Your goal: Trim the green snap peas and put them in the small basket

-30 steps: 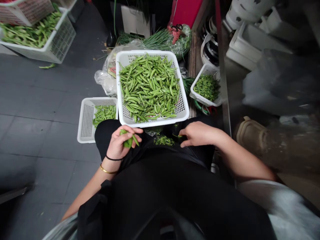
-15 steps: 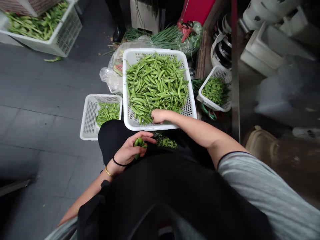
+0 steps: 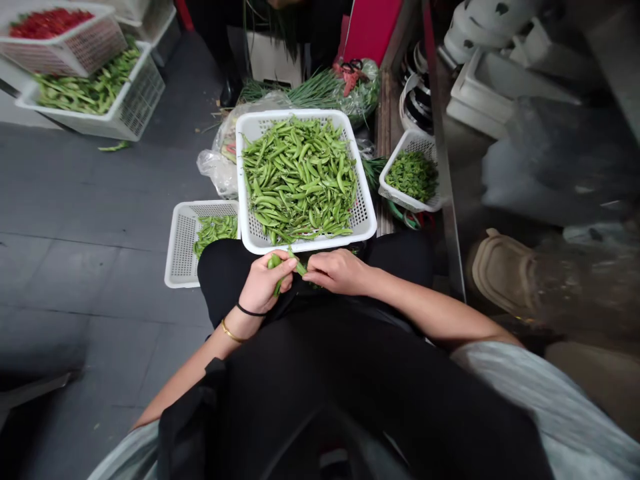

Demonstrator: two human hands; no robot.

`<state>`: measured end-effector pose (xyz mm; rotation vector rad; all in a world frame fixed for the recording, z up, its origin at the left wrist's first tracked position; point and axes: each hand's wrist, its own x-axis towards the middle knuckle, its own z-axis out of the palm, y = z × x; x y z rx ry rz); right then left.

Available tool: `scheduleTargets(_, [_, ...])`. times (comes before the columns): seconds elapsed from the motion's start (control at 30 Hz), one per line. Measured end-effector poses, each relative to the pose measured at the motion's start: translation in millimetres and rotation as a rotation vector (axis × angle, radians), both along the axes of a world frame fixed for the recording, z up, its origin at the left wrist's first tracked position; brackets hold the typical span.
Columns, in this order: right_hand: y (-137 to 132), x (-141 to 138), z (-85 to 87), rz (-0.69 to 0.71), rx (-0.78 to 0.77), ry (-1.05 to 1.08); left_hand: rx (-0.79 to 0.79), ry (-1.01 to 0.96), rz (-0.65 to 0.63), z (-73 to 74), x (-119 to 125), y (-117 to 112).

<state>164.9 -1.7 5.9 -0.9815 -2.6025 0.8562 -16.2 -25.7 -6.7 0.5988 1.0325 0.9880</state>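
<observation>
Over my lap, my left hand (image 3: 267, 279) is closed around several green pea pods (image 3: 275, 261). Between its thumb and fingertips another pea pod (image 3: 299, 267) sticks out toward the right. My right hand (image 3: 337, 271) pinches the near end of that same pod, so both hands meet on it. Just beyond my hands a large white basket (image 3: 371, 223) holds a heap of pea pods (image 3: 303, 177). Left of my knee stands a smaller white basket (image 3: 181, 247) with a smaller pile of pods (image 3: 216, 230) at its right side.
At the upper left, a basket of red peppers (image 3: 50, 23) rests on a crate of green pods (image 3: 90, 90). A small basket of leafy greens (image 3: 413, 175) stands to the right, beside a metal edge (image 3: 447, 167). Long green stalks (image 3: 315, 90) and plastic bags (image 3: 217, 170) lie behind.
My right hand has come out of the large basket and back to my left hand, and now pinches a pea pod there. My left hand has closed its fingers. The view has shifted slightly.
</observation>
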Motion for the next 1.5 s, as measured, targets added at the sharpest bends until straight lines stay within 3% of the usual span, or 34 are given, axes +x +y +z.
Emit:
scheduleTargets(0.13, [-18,1,-6.4,-0.032,0.307,0.004,-0.079,-0.106,-0.013,1.6,0,-8])
scheduleTargets(0.27, [-24,0,-2.1,0.033,0.361,0.021,-0.076,-0.092,0.007,1.5,1,-13])
scheduleTargets(0.33, [-24,0,1.0,0.085,0.233,0.089,-0.071,-0.076,-0.028,1.3,2,-15])
scheduleTargets(0.47, [-16,9,8.5,0.249,-0.252,0.323,-0.108,-0.091,-0.234,1.9,-2,-17])
scheduleTargets(0.53, [-9,22,13.4,0.144,-0.419,0.371,-0.096,-0.111,-0.328,2.3,-6,-17])
scheduleTargets(0.6, [-2,38,19.0,-0.053,-0.448,0.374,-0.071,-0.126,-0.395,1.9,-10,-17])
scheduleTargets(0.67, [3,49,24.1,-0.192,-0.35,0.328,-0.052,-0.133,-0.418,-0.1,-13,-17])
scheduleTargets(0.73, [3,51,27.5,-0.211,-0.152,0.232,-0.05,-0.13,-0.426,-3.3,-14,-17])
scheduleTargets(0.83, [-6,37,27.0,-0.037,0.168,0.004,-0.055,-0.111,-0.473,-6.7,-15,-16])
scheduleTargets(0.9, [-12,23,23.5,0.13,0.279,-0.138,-0.042,-0.069,-0.526,-4.7,-15,-14])
scheduleTargets(1.0, [-14,11,17.6,0.283,0.254,-0.185,0.085,0.184,-0.584,7.3,-16,-13])
scheduleTargets(1.13, [-10,8,13.0,0.266,-0.067,0.151,0.533,0.621,-0.611,27.4,-17,-18])
scheduleTargets(1.23, [-13,7,9.2,0.07,-0.483,0.432,0.688,0.702,-0.503,30.0,-14,-22])
scheduleTargets(1.33, [-18,11,2.9,-0.097,-0.728,0.524,0.596,0.578,-0.261,23.6,-15,-22])
scheduleTargets(1.4, [-20,21,-1.6,-0.141,-0.688,0.482,0.507,0.386,-0.051,20.5,-23,-16])
scheduleTargets(1.5, [-18,42,-5.0,-0.12,-0.438,0.261,0.482,0.16,0.257,20.8,-53,4])
